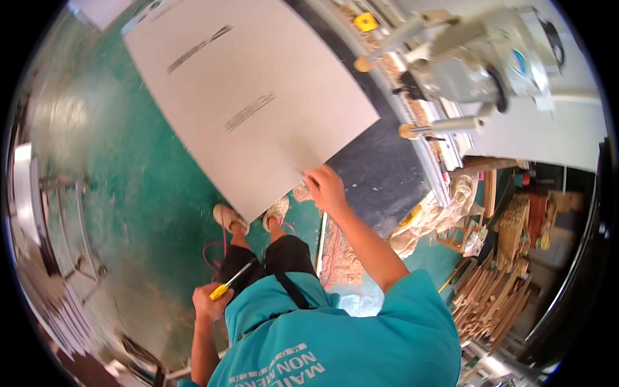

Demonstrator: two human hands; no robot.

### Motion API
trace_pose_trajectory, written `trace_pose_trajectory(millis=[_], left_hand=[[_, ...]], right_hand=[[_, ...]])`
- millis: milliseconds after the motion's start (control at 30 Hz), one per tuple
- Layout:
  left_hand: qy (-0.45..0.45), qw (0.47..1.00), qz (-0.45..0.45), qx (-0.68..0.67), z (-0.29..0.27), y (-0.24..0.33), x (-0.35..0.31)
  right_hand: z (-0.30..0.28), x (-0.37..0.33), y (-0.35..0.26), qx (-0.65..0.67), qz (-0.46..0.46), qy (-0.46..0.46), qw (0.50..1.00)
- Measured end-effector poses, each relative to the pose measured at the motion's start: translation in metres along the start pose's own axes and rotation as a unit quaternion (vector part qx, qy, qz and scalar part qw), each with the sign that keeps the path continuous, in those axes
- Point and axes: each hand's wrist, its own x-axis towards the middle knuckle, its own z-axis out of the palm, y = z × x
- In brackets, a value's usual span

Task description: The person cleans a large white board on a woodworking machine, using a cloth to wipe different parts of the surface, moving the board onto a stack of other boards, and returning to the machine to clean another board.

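A yellow-handled tool [233, 280] with a slim metal shaft is gripped in my left hand [211, 301], low beside my dark shorts. Its shaft points up and to the right; I cannot tell its exact kind. My right hand [325, 188] is closed at the near edge of a large white panel [213, 97], fingertips touching it. The panel lies at an angle on a black work table [374, 171] and overhangs the floor on the left. Two dark rows of print run across its top face.
Along the right side stands a grey machine [464, 71] with wooden-knobbed arms over a metal rail full of wood chips. A yellow tape measure [365, 22] sits by the rail. Cut wood strips [493, 300] are piled at lower right. A metal trolley [71, 226] stands left.
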Motion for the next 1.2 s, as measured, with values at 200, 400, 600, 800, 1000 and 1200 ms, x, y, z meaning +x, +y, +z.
trace_pose_trajectory(millis=[200, 400, 600, 800, 1000, 1200], left_hand=[[0.12, 0.992, 0.027, -0.002, 0.006, 0.009, -0.001], [0.152, 0.987, 0.01, -0.059, 0.005, 0.009, -0.022], [0.123, 0.991, 0.017, -0.043, 0.002, 0.003, -0.024], [0.139, 0.988, 0.035, -0.057, -0.017, -0.013, -0.015], [0.15, 0.983, 0.049, -0.096, -0.035, -0.048, -0.008], [0.195, 0.965, 0.004, -0.175, -0.036, -0.097, -0.038]], right_hand=[[-0.053, 0.094, 0.16, -0.184, 0.054, 0.279, 0.941], [-0.056, 0.093, 0.205, -0.158, 0.148, 0.453, 0.865], [-0.06, 0.078, 0.177, -0.218, 0.035, 0.351, 0.91], [0.022, 0.014, 0.046, -0.197, 0.003, 0.182, 0.963], [0.197, -0.135, -0.137, 0.041, -0.114, -0.191, 0.974], [0.17, -0.033, -0.16, 0.029, -0.143, -0.042, 0.988]])
